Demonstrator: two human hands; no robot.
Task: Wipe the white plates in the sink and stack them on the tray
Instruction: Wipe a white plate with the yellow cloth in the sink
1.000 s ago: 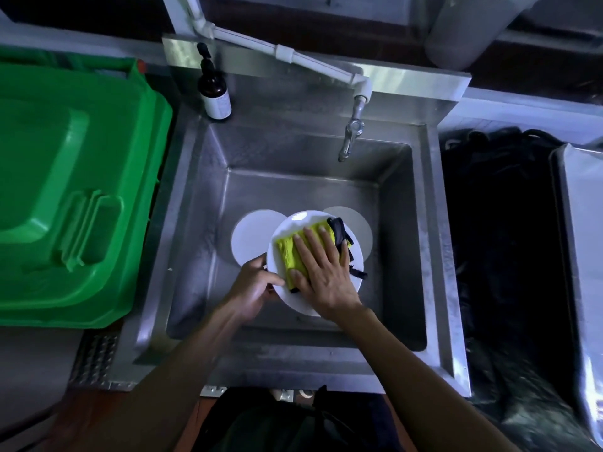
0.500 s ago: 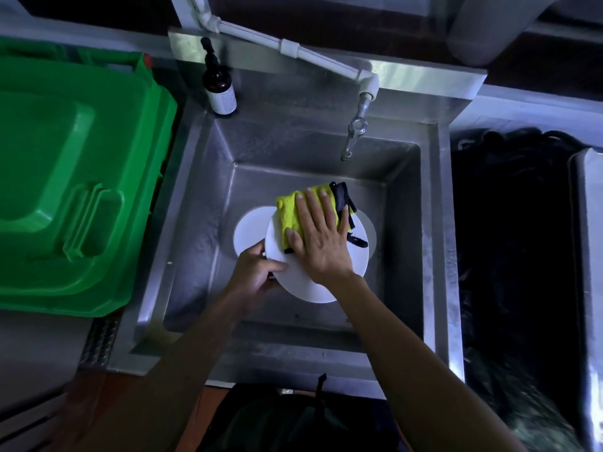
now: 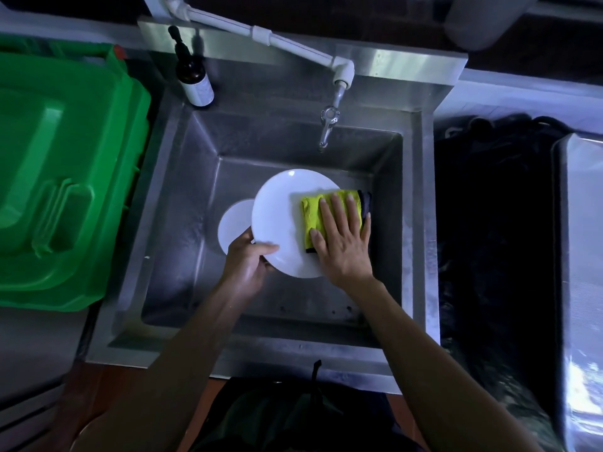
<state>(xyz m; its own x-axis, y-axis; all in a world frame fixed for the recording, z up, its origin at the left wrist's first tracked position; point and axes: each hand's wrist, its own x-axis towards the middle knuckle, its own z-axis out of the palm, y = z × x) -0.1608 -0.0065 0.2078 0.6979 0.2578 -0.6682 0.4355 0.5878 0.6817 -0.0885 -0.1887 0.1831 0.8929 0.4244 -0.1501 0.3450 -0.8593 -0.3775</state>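
Note:
A white plate is held up over the steel sink. My left hand grips its lower left rim, thumb on top. My right hand lies flat on a folded yellow cloth with a dark edge, pressing it against the plate's right side. A second white plate lies on the sink floor, partly hidden behind the held plate. No other plate shows.
A tap on a white pipe hangs over the sink's back. A dark soap bottle stands at the back left corner. A green bin lid sits left. A dark bag and a steel tray lie right.
My right hand slid the cloth from the plate's top middle to its right side. The plate now shows more bare white surface, and it covers the plate seen behind it on the right earlier.

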